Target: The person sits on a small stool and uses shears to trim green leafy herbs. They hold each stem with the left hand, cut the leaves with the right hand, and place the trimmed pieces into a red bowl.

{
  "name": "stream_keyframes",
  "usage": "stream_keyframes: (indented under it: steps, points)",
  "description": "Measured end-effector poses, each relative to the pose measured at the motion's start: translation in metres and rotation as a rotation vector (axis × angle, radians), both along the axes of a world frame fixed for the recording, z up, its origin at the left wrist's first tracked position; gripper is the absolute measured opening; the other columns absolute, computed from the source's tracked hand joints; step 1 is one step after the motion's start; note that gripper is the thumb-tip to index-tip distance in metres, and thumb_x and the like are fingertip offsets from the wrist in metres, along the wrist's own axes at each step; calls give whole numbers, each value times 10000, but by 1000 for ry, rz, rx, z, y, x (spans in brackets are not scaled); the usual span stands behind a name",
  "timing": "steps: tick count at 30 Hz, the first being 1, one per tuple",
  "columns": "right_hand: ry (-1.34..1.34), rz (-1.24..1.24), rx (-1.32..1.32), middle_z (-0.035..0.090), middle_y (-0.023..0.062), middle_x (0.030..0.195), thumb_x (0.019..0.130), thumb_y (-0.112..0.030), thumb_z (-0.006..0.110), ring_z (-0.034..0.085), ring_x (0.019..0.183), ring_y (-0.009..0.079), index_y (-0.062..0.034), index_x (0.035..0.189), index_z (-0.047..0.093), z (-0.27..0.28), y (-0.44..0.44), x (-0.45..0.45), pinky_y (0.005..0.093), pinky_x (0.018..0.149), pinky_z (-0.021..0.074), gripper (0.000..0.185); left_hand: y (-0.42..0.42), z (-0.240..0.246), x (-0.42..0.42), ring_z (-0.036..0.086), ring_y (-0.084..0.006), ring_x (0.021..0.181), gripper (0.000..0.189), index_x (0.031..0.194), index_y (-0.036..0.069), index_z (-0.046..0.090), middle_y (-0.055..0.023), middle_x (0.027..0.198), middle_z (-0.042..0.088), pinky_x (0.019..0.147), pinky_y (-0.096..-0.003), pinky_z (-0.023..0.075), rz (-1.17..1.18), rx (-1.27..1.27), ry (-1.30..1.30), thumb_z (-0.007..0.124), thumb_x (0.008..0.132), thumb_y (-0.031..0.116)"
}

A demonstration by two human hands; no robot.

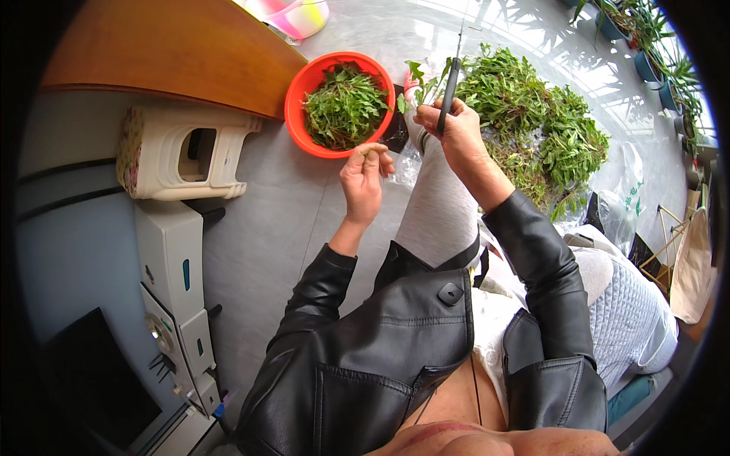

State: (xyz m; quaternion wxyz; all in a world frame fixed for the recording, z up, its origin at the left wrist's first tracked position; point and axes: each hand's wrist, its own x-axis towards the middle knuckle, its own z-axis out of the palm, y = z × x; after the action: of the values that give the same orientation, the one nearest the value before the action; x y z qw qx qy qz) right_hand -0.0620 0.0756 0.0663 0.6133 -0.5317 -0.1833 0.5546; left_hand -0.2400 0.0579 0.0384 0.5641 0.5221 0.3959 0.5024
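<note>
My right hand (450, 122) holds scissors with a black handle (449, 94), blades pointing away from me, and also pinches a few leafy green stems (425, 85). Just below the rim of a red plastic basin (292, 122), my left hand (365, 174) has its thumb and fingertips pinched together on a small bit of greenery. Cut or picked leafy greens (345, 108) lie heaped inside the basin. To the right of my right arm, a larger pile of leafy greens (513, 94) spreads over the floor, partly on clear plastic.
A cream plastic stool (228, 165) lies on its side at left, below a wooden panel (182, 51). White drawer units (171, 256) stand along the left. Potted plants (647, 65) line the upper right. A pink and yellow plastic container (296, 17) is at the top.
</note>
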Motion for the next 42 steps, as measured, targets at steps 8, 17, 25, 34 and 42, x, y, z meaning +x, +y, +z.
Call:
stream_keyframes:
  steps: [8, 17, 25, 34, 42]
  points:
    - [-815, 362, 36, 652, 79, 715, 768, -261, 725, 627, 655, 120, 24, 919, 621, -13, 86, -35, 253, 603, 495, 339, -32, -32, -24, 547, -62, 633, 218, 1003, 17, 621, -9, 736, 603, 566, -200, 430, -110, -217, 94, 477, 992, 180]
    - [-477, 257, 88, 633, 90, 856, 841, -261, 700, 589, 622, 100, 71, 1054, 573, 7, 24, 59, 221, 594, 519, 415, -18, -26, -14, 549, -54, 622, 228, 1016, 8, 618, -4, 741, 610, 549, -191, 433, -105, -263, 114, 489, 988, 193]
    - [-285, -286, -141, 575, 44, 729, 811, -298, 723, 491, 471, 52, -27, 869, 576, -1, -127, 205, 203, 485, 410, 314, 2, 40, 76, 569, -70, 634, 193, 1061, -11, 617, -32, 784, 624, 563, -200, 454, -262, -14, -19, 488, 977, 106]
    - [-183, -373, -75, 475, -30, 585, 891, -334, 619, 340, 394, 40, -101, 804, 501, -1, -224, 281, 217, 468, 362, 275, -2, 28, 222, 611, -183, 992, 388, 1246, 16, 550, -113, 1105, 638, 849, -298, 499, -1196, 198, 664, 622, 870, 80]
    - [-102, -358, -103, 502, -20, 615, 886, -423, 613, 384, 427, 37, -75, 850, 526, -14, -223, 305, 208, 525, 424, 361, 40, -40, 282, 644, -172, 822, 238, 1032, 13, 675, -94, 933, 672, 729, -305, 512, -1105, 286, 1005, 648, 874, 188]
